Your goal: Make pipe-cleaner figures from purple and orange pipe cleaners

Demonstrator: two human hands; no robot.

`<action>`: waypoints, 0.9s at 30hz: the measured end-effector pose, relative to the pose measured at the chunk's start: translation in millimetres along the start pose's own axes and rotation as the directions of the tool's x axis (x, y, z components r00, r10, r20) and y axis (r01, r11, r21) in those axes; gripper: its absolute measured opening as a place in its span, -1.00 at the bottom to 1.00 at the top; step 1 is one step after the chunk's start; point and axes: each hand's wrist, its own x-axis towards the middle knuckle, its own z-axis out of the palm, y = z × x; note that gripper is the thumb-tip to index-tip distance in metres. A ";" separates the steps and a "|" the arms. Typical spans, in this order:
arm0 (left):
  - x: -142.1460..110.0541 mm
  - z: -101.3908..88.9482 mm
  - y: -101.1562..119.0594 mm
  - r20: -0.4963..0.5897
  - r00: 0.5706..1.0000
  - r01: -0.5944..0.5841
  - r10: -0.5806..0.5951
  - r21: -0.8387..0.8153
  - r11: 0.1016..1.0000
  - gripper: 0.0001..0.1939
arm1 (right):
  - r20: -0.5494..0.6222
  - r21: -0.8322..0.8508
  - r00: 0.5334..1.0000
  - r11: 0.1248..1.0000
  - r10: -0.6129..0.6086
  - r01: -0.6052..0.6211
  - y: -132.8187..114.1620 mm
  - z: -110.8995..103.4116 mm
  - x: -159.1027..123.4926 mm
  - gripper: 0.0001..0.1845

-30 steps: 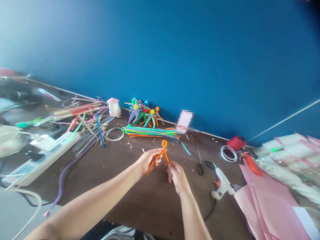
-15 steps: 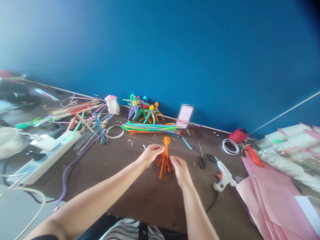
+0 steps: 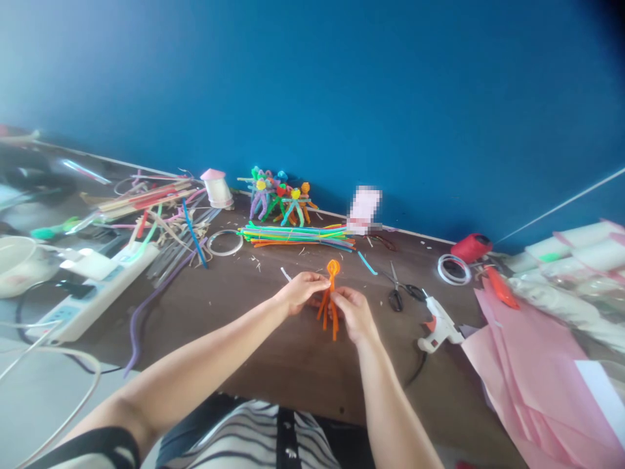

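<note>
Pinching the orange pipe cleaners (image 3: 333,268) below their loop, the left hand (image 3: 299,292) likely steadies them while the right hand's grip (image 3: 356,314) pinches strands lower down, above mid-desk (image 3: 244,345).

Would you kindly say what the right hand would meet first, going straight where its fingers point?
The orange pipe-cleaner piece, which the right hand is pinching; just beyond, probably the left hand, though depth is unclear.

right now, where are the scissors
In the head view, the scissors lie on the brown table, right of the right hand and just left of the white glue gun.
</note>
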 end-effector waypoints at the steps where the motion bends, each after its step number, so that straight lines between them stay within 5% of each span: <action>1: 0.3 -0.9 -0.5 0.016 1.000 0.006 -0.006 -0.005 1.000 -0.78 | 0.010 0.011 1.000 1.000 0.004 -0.004 0.8 -0.4 0.4 -0.82; 13: 7.6 -10.1 -12.1 0.089 0.993 -0.065 0.074 -0.099 0.993 -0.80 | 0.035 0.046 0.999 0.999 -0.006 0.004 4.9 -0.7 2.9 -0.82; 27: 11.6 -3.8 -17.1 -0.093 0.980 -0.189 0.178 -0.127 0.974 -0.77 | -0.075 -0.120 0.992 0.988 -0.105 0.096 8.6 3.1 3.3 -0.75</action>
